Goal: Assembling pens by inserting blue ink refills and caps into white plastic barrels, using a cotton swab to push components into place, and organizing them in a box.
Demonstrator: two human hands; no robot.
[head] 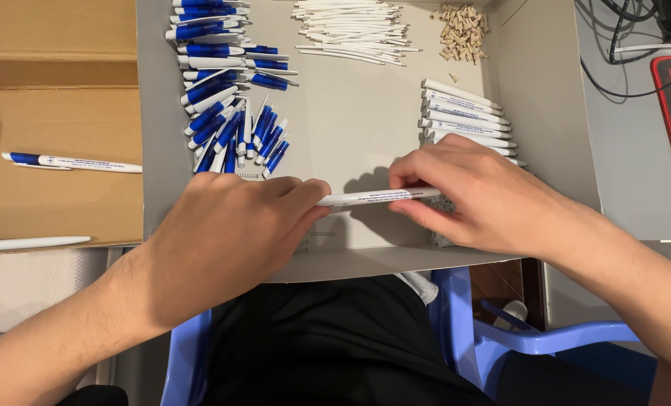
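- Head view: the left hand (234,222) and right hand (475,195) each pinch one end of a white pen barrel (377,198), held level over the near edge of the grey tray (350,128)
- The step looks like pen assembly, pressing parts together; the next move likely calls for a steady push along the barrel's axis
- Both hands lie palm down, fingers curled shut around the barrel, forearms angled in from the near corners
- Blue-and-white pen parts (223,90) lie far left, white barrels (467,116) far right
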